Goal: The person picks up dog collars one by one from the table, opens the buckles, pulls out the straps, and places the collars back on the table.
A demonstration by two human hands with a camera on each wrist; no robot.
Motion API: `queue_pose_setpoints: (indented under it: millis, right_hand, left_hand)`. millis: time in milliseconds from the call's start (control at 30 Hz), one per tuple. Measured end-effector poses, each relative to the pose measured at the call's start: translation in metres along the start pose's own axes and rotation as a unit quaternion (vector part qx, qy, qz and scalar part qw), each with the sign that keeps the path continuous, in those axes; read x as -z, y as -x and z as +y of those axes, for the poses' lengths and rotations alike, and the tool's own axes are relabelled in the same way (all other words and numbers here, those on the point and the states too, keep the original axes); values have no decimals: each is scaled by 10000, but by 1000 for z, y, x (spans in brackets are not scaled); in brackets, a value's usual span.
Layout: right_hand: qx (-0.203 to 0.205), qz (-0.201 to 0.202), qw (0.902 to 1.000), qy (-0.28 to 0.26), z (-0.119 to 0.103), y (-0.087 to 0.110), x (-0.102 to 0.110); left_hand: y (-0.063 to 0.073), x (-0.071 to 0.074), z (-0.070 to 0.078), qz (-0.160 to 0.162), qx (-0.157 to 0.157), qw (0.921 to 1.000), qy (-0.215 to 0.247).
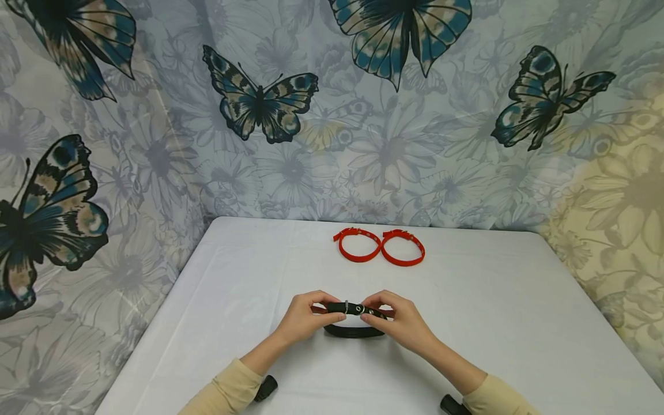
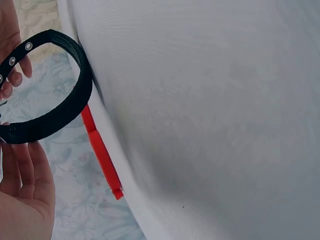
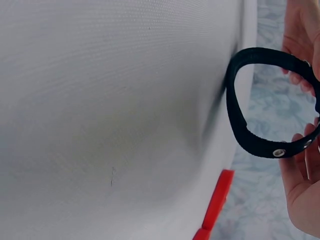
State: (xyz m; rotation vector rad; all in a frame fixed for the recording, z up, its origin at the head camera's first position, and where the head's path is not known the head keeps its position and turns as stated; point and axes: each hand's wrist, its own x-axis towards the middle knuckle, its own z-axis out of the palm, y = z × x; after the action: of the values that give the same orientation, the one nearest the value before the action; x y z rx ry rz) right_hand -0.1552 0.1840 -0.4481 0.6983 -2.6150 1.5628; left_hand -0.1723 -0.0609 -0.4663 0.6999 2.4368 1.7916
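A black collar [image 1: 354, 332] with metal eyelets is bent into a loop in front of me. My left hand [image 1: 305, 317] pinches its upper band on the left side, thumb below and fingers above. On the right side, my right hand [image 1: 403, 321] pinches the eyelet end of the same band. Metal fittings [image 1: 346, 306] show between the two hands. In the left wrist view the collar [image 2: 60, 112] appears as a rounded loop with eyelets towards the right hand. The right wrist view shows the collar [image 3: 237, 107] too, its buckle part cut off by the frame edge.
Two red collars [image 1: 359, 258], fastened into rings, lie side by side towards the back of the white-covered table [image 1: 249, 265]. Black wrist-camera parts [image 1: 266, 388] sit by the sleeves. A butterfly-patterned cloth [image 1: 321, 173] hangs behind and beside the table.
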Motion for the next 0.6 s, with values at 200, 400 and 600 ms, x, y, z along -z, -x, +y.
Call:
queue_pose_setpoints:
  millis: [200,400,600]
  right_hand:
    - [58,3,9999,85,2,1,1]
    - [85,-10,9999,146,4,4,3]
    - [66,-42,9998,194,7,7,5]
  left_hand:
    - [1,0,1,42,35,10000,-13]
    - [1,0,1,35,92,9999,-43]
    - [0,0,0,28,150,9999,-63]
